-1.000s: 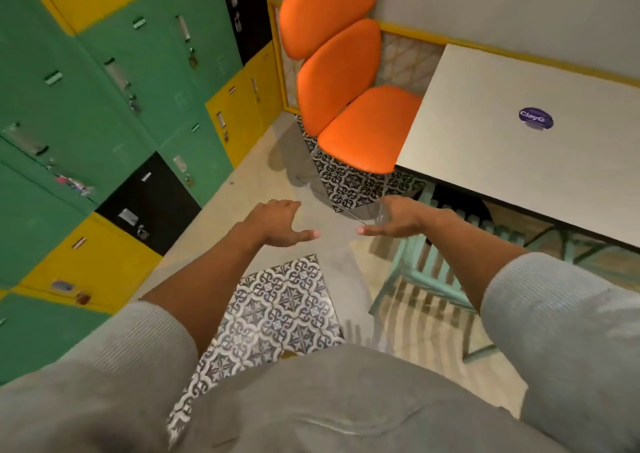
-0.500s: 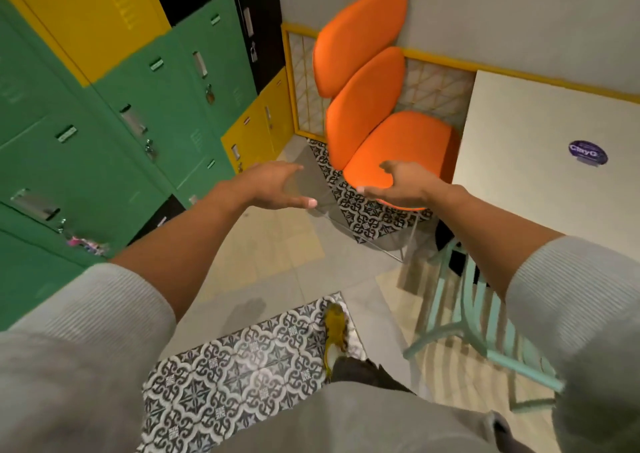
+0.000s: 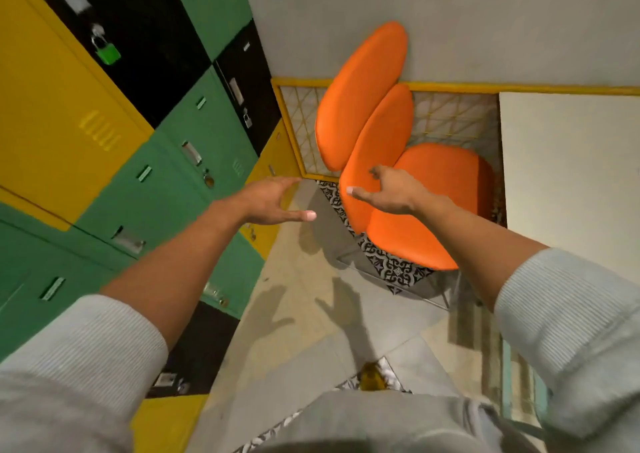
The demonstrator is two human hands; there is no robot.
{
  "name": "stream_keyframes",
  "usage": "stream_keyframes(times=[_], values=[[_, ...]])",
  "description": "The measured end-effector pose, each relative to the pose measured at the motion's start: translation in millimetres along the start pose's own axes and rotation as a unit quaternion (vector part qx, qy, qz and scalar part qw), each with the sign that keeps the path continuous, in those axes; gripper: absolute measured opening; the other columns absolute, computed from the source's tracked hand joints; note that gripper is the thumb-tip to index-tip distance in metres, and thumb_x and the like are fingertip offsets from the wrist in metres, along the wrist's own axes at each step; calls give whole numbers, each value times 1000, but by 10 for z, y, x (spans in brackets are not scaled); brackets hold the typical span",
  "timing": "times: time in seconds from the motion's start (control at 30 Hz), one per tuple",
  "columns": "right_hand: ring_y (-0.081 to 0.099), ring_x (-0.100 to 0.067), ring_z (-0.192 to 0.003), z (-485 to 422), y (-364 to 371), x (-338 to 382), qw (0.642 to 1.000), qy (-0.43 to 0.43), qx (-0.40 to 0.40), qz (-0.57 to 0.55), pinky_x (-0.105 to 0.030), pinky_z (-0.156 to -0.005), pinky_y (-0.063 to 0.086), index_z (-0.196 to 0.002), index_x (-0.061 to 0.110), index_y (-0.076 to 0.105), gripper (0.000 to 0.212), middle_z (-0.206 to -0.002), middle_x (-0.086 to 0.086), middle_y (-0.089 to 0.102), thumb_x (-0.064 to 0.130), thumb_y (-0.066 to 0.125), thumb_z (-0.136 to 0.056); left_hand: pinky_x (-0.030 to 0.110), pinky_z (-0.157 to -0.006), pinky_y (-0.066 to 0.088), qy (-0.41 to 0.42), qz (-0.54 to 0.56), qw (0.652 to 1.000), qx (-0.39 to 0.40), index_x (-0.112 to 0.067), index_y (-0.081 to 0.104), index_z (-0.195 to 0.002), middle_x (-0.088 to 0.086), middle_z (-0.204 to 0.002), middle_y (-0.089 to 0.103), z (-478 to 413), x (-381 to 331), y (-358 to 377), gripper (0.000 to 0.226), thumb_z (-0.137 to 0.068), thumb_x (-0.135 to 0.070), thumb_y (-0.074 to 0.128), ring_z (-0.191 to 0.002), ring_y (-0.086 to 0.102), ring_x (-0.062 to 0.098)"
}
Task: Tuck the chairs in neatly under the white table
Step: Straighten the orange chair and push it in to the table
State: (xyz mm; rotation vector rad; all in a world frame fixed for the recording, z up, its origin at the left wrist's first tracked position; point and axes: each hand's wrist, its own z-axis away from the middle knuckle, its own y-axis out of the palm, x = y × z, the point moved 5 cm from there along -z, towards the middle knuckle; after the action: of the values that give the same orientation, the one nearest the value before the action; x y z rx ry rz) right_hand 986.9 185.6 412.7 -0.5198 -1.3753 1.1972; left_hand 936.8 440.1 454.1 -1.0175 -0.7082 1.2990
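Note:
An orange padded chair (image 3: 429, 210) with two oval back cushions stands at the left end of the white table (image 3: 568, 189), its seat partly out from under the tabletop. My right hand (image 3: 388, 193) hovers open in front of the lower back cushion, fingers spread, not clearly touching it. My left hand (image 3: 273, 201) is open too, held out to the left of the chair over the floor. A mint-green slatted chair (image 3: 519, 387) shows only as a sliver at the lower right, beside the table.
Green, yellow and black lockers (image 3: 145, 161) line the left side, close to my left arm. A yellow-framed mesh panel (image 3: 304, 123) and grey wall stand behind the orange chair. Patterned tiles (image 3: 391, 265) lie under the chair. My foot (image 3: 372, 380) is on the floor below.
I have stepped toward the orange chair; both hands have risen and reached forward, the right one now in front of its back cushion. The green chair has slid to the frame's edge.

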Motion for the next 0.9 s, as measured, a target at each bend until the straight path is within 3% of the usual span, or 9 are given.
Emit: stream_keyframes(times=[0.17,0.3,0.43,0.53,0.67,0.77,0.9], values=[[58,-39,-135,-616,-156,194,999,25,-17,-29,-54,-106,53,-157,6,40,112,-149,-17,58,90,55,-84,50,-125,31,15,-17,999,-30,-24,19,-170,7,-173,32,-637,357,-485,129,-68,-94,59,-159,29,30],[55,-37,-140,-1096,-172,271,998,55,-21,-22,-53,-108,51,-162,6,34,122,-156,-17,54,94,52,-80,52,-126,29,51,-22,998,-29,-28,16,-170,5,-176,23,-1194,597,-748,143,-55,-97,63,-162,22,30],[55,-38,-140,-1592,-152,364,993,112,-9,-34,-52,-110,50,-164,6,29,131,-157,-17,53,100,48,-75,47,-127,27,109,-38,993,-26,-26,16,-170,3,-177,19,-1813,851,-1012,144,-56,-86,80,-162,21,28],[57,-40,-134,-1926,-136,482,986,162,-12,-38,-51,-106,51,-161,5,35,133,-151,-20,57,104,43,-72,45,-129,26,175,-64,982,-28,-25,14,-171,3,-178,18,-2237,1006,-1237,143,-59,-78,87,-162,20,28],[64,-41,-117,-2364,-69,659,973,225,-23,-40,-47,-94,55,-143,5,52,121,-136,-23,64,103,42,-73,50,-131,25,250,-106,962,-23,-25,8,-171,3,-179,8,-2743,1230,-1522,147,-59,-77,88,-164,13,28],[66,-42,-111,-2611,-89,686,960,269,-69,-28,-40,-80,49,-138,3,54,106,-129,-24,66,93,49,-83,52,-130,25,305,-136,942,-33,-25,5,-171,3,-180,2,-3096,1289,-1705,150,-59,-71,92,-165,10,30],[63,-39,-103,-2850,-147,621,942,329,-67,-17,-36,-75,42,-134,4,55,89,-127,-24,65,81,59,-89,56,-130,24,376,-167,911,-41,-26,2,-171,3,-180,-2,-3511,1225,-1873,150,-61,-67,94,-164,9,35]])
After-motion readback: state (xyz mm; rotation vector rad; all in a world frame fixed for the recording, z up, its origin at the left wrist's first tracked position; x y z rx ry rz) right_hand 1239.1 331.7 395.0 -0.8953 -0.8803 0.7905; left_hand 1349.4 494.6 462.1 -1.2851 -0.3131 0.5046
